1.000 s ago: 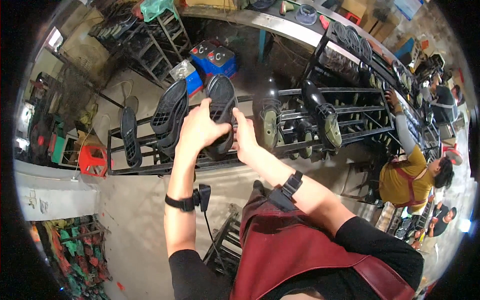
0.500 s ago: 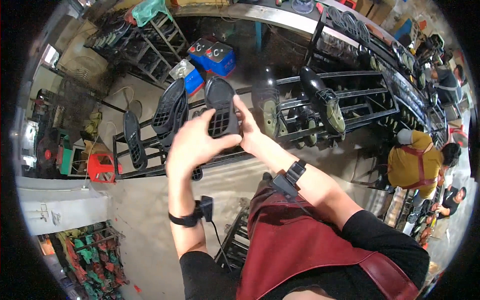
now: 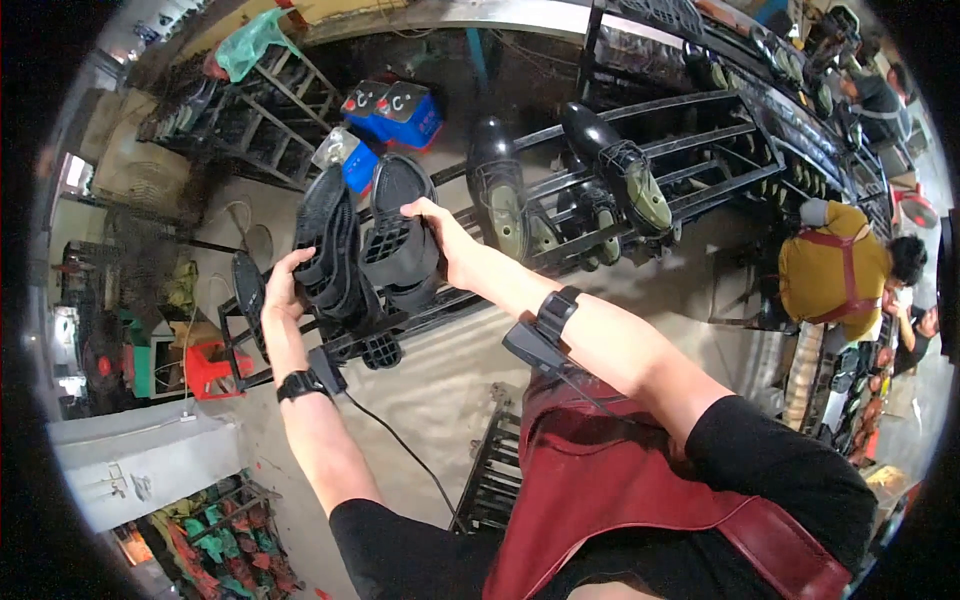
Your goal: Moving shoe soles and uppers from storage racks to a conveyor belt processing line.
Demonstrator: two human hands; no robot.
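Note:
Black shoe soles with open grid-like cavities stand in two stacks on a black metal rack. My left hand (image 3: 284, 284) grips the outer side of the left stack of soles (image 3: 328, 235), with part of its fingers hidden behind it. My right hand (image 3: 445, 240) is closed on the right shoe sole (image 3: 392, 235), its thumb over the upper edge. More soles show beneath this one. A single sole (image 3: 248, 290) leans at the rack's left end, beside my left wrist. Glossy black lace-up shoes (image 3: 498, 190) with olive undersides lie to the right of my right hand.
The black metal rack (image 3: 715, 150) runs across in front of me. Behind it are blue boxes (image 3: 410, 118). A red plastic stool (image 3: 212, 368) stands at left. A person in a mustard top (image 3: 828, 262) works at right. A slatted black rack (image 3: 490, 465) stands low beside my apron.
My hands have moved apart. The sole held between them now sits on the right stack, with my right hand on it. My left hand has gone left to the other stack.

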